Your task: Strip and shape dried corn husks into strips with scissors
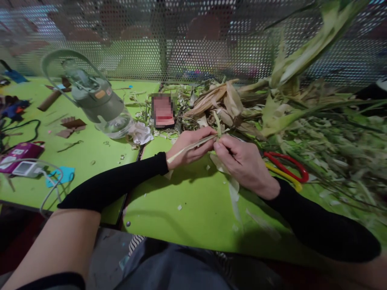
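My left hand (193, 146) has its fingers closed on a thin, pale strip of corn husk (183, 151), whose tail runs back over the hand toward the wrist. Pinched against the same strip, my right hand (243, 161) meets the left fingertips just above the green table (169, 217). A short greenish end of husk (218, 123) sticks up between the hands. Beside my right wrist lie red and yellow looped handles (304, 175), apparently of scissors; their blades are mostly hidden by the hand. Pale husk pieces (234, 191) rest below the right hand.
Dry husks (211, 98) and a large leafy stalk (273, 112) are heaped behind my hands, with shreds (341, 149) at right. A phone (165, 120), partly blurred, a water bottle (99, 100), crumpled paper (140, 133) and a purple power strip (22, 155) stand left. Perforated metal mesh (136, 60) closes the back.
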`<state>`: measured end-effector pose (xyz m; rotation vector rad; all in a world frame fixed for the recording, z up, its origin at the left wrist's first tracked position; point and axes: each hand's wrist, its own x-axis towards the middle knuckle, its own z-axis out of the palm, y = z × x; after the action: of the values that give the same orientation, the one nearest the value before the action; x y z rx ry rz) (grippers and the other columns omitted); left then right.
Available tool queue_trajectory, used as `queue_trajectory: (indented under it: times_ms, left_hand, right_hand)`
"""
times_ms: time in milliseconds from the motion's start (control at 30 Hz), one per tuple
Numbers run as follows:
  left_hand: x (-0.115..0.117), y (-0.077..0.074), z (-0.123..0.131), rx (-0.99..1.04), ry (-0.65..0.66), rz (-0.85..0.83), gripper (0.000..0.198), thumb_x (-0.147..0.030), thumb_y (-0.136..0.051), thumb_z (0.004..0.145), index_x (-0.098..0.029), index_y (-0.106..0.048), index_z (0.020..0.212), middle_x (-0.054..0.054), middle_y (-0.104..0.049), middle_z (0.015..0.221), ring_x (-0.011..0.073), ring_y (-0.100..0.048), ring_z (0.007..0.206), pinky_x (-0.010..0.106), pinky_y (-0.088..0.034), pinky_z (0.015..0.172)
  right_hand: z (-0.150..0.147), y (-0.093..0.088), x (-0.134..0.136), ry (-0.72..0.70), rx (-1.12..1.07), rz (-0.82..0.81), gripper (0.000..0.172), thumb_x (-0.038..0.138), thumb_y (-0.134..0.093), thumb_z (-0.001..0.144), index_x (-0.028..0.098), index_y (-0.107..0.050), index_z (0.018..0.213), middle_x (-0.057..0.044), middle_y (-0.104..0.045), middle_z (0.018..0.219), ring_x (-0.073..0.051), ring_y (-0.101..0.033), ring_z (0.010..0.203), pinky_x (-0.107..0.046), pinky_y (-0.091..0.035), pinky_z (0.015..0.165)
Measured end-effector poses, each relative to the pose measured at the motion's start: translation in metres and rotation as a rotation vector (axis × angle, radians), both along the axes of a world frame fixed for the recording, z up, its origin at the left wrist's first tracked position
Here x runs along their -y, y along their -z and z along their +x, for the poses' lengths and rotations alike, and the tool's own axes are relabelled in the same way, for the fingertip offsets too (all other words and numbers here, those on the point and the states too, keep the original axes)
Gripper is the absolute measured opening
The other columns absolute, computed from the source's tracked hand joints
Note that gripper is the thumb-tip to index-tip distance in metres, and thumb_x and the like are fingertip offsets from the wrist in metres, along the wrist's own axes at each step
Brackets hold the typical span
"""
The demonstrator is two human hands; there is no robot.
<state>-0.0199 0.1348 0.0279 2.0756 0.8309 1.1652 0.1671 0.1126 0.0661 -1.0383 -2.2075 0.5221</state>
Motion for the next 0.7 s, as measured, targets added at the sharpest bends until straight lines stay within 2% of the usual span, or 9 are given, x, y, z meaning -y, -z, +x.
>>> queue_trajectory:
  times_ms: [167, 300, 400, 467, 533, 600, 700]
  left_hand:
    - [0.001, -0.007, -0.001, -0.012, -0.016, 0.019, 0.024, -0.032, -0.052, 0.104, -0.016, -0.07, 0.103, 0.007, -0.078, 0.096, 0.014, -0.07, 0.083, 0.026, -0.055, 0.079]
    - [-0.009, -0.004, -0.003, 0.029, -0.01, -0.103, 0.028, -0.039, -0.058, 0.102, -0.017, -0.075, 0.102, 0.007, -0.08, 0.095, 0.0163, -0.072, 0.086, 0.028, -0.057, 0.08]
    - [-0.015, 0.0, -0.003, 0.128, 0.089, -0.285, 0.042, -0.054, -0.063, 0.1, -0.015, -0.074, 0.109, 0.007, -0.079, 0.091, 0.0152, -0.072, 0.081, 0.027, -0.059, 0.076]
    - [-0.016, 0.003, -0.002, 0.183, 0.139, -0.367, 0.046, -0.056, -0.066, 0.097, -0.012, -0.073, 0.111, 0.008, -0.079, 0.092, 0.0141, -0.073, 0.079, 0.027, -0.06, 0.076]
    - [-0.016, 0.003, -0.001, 0.201, 0.143, -0.394, 0.041, -0.05, -0.07, 0.097, -0.012, -0.073, 0.11, 0.009, -0.079, 0.096, 0.0127, -0.073, 0.08, 0.026, -0.06, 0.077]
    - [-0.014, 0.001, 0.0, 0.19, 0.133, -0.399, 0.032, -0.043, -0.07, 0.097, -0.013, -0.074, 0.108, 0.008, -0.079, 0.098, 0.0113, -0.072, 0.08, 0.025, -0.059, 0.078]
    - [-0.011, -0.003, 0.001, 0.176, 0.167, -0.464, 0.023, -0.035, -0.072, 0.096, -0.013, -0.073, 0.104, 0.006, -0.078, 0.094, 0.0109, -0.07, 0.08, 0.024, -0.057, 0.078]
  right_hand:
    - [-0.002, 0.003, 0.003, -0.029, 0.015, 0.04, 0.035, 0.029, -0.046, 0.104, 0.026, -0.033, 0.071, 0.005, -0.038, 0.058, -0.012, -0.034, 0.051, -0.031, -0.029, 0.054]
    - [0.003, 0.002, 0.001, -0.042, 0.072, 0.138, 0.041, 0.041, -0.044, 0.109, 0.025, -0.041, 0.071, 0.003, -0.046, 0.061, -0.013, -0.041, 0.055, -0.031, -0.031, 0.056]
    - [0.013, -0.004, -0.007, 0.076, 0.046, 0.31, 0.048, 0.051, -0.04, 0.111, 0.024, -0.048, 0.072, 0.0, -0.052, 0.065, -0.016, -0.047, 0.061, -0.033, -0.034, 0.06]
    - [0.019, -0.009, -0.015, 0.183, 0.045, 0.33, 0.051, 0.056, -0.039, 0.111, 0.025, -0.051, 0.073, -0.003, -0.056, 0.068, -0.018, -0.05, 0.066, -0.035, -0.036, 0.064]
    - [0.023, -0.011, -0.021, 0.199, 0.077, 0.191, 0.054, 0.062, -0.039, 0.109, 0.025, -0.051, 0.071, -0.004, -0.057, 0.068, -0.019, -0.051, 0.066, -0.035, -0.037, 0.064]
    - [0.023, -0.008, -0.026, 0.136, 0.062, -0.016, 0.056, 0.067, -0.041, 0.107, 0.025, -0.053, 0.072, -0.003, -0.059, 0.067, -0.019, -0.053, 0.064, -0.035, -0.039, 0.062]
    - [0.016, 0.002, -0.027, 0.082, -0.081, -0.195, 0.047, 0.066, -0.053, 0.103, 0.025, -0.063, 0.085, -0.001, -0.066, 0.074, -0.019, -0.06, 0.067, -0.033, -0.045, 0.063]
